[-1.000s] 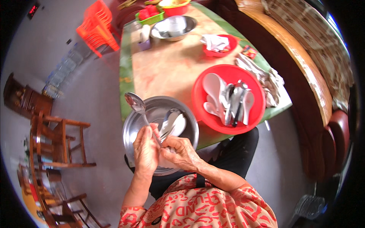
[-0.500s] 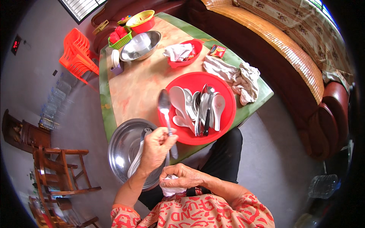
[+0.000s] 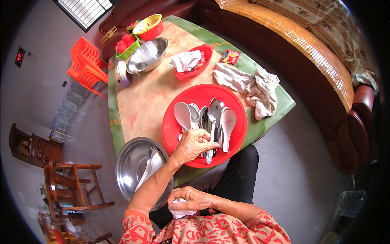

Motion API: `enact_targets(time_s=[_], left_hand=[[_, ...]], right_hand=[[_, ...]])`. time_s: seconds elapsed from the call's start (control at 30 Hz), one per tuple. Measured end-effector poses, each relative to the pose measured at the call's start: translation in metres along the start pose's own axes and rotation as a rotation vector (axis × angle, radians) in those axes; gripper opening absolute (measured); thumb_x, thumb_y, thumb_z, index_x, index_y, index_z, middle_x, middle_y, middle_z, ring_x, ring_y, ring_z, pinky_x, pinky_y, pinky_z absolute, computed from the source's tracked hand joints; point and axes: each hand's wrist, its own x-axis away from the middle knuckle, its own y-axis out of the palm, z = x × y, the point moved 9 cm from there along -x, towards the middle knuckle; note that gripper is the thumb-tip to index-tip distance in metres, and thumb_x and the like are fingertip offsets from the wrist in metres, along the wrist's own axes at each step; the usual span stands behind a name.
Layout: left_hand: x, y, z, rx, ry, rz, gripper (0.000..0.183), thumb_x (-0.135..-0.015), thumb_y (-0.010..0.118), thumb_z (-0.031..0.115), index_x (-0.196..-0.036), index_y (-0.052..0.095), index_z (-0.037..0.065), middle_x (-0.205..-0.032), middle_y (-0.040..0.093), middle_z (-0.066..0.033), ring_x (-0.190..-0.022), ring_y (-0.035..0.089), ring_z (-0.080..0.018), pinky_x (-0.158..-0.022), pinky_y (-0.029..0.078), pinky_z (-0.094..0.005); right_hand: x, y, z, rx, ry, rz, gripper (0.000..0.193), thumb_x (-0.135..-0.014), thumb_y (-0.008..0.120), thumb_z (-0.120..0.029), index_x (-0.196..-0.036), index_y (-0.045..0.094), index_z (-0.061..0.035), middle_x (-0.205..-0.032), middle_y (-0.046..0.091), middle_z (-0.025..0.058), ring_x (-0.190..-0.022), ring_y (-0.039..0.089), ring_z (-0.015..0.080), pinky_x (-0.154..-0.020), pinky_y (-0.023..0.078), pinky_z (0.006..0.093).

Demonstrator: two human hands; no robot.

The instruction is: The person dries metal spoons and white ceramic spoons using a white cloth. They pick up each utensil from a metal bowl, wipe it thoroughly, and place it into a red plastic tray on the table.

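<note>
My left hand (image 3: 194, 145) reaches over the red basin (image 3: 170, 136), thumb and fingers closed on the handle of a metal spoon (image 3: 213, 116). The spoon's bowl points away from me, over a pile of cutlery. White soup spoons (image 3: 228, 126) lie around it in the basin. Close to my body, my right hand (image 3: 191, 199) grips a bunched white cloth (image 3: 180, 210). A steel bowl (image 3: 126, 162) sits at the left, under my left forearm, with white spoons (image 3: 151, 164) inside.
A smaller red basket (image 3: 205, 55) holds a cloth and packets. A crumpled white cloth (image 3: 262, 95) lies at the table's right. Farther back stand a steel bowl (image 3: 160, 55) and a green basket (image 3: 129, 51). Orange chairs (image 3: 84, 65) and a wooden chair (image 3: 67, 185) stand left; a sofa (image 3: 292, 85) runs along the right.
My left hand has carried the metal spoon from between the bowl and basin rightward, over the cutlery pile. My right hand still grips the white cloth near my body.
</note>
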Motion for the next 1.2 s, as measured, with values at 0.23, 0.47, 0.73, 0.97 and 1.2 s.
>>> enact_targets(time_s=[0.23,0.47,0.73,0.97,1.2], left_hand=[[0.013,-0.006,0.022,-0.203,0.01,0.157,0.033,-0.078,0.073,0.014,-0.097,0.055,-0.005,-0.06,0.061,-0.006,-0.05,0.054,-0.0071,-0.045,0.043,-0.0209],[0.032,-0.024,0.038,-0.277,0.214,0.328,0.025,-0.077,0.072,0.011,-0.096,0.062,-0.002,-0.072,0.064,-0.0067,-0.053,0.054,-0.0053,-0.049,0.045,-0.0202],[0.135,-0.15,-0.019,-0.152,0.064,0.723,0.011,-0.082,0.065,0.004,-0.092,0.066,0.002,-0.074,0.061,0.0023,-0.058,0.049,-0.0011,-0.05,0.04,-0.0163],[0.201,-0.149,-0.095,-0.355,-0.199,0.517,0.013,-0.076,0.071,0.011,-0.085,0.067,0.003,-0.074,0.057,-0.0032,-0.064,0.052,-0.0096,-0.06,0.044,-0.0256],[0.211,-0.156,-0.118,-0.351,-0.241,0.559,0.019,-0.078,0.068,0.018,-0.089,0.067,0.003,-0.083,0.061,-0.0127,-0.071,0.063,-0.0224,-0.067,0.049,-0.0327]], right_hand=[[0.004,-0.006,0.001,-0.02,-0.001,0.002,0.026,-0.085,0.061,-0.026,-0.089,0.061,-0.0001,-0.085,0.061,0.0094,-0.081,0.06,0.0192,-0.075,0.046,0.0324],[0.0,0.0,0.004,-0.035,0.028,-0.016,0.025,-0.085,0.061,-0.024,-0.091,0.06,0.0002,-0.087,0.061,0.0092,-0.083,0.059,0.0182,-0.076,0.046,0.0318],[0.004,0.004,0.002,0.011,0.121,-0.022,0.018,-0.084,0.063,-0.019,-0.09,0.063,-0.0015,-0.083,0.058,0.0076,-0.082,0.057,0.0169,-0.074,0.043,0.0291],[-0.006,0.016,-0.005,0.045,0.149,-0.028,0.015,-0.083,0.065,-0.015,-0.089,0.063,-0.0012,-0.082,0.058,0.0067,-0.081,0.055,0.0174,-0.072,0.043,0.0296],[-0.017,0.033,-0.007,0.136,0.177,-0.034,0.017,-0.082,0.066,-0.015,-0.089,0.063,-0.0001,-0.083,0.06,0.0071,-0.081,0.056,0.0182,-0.073,0.044,0.03]])
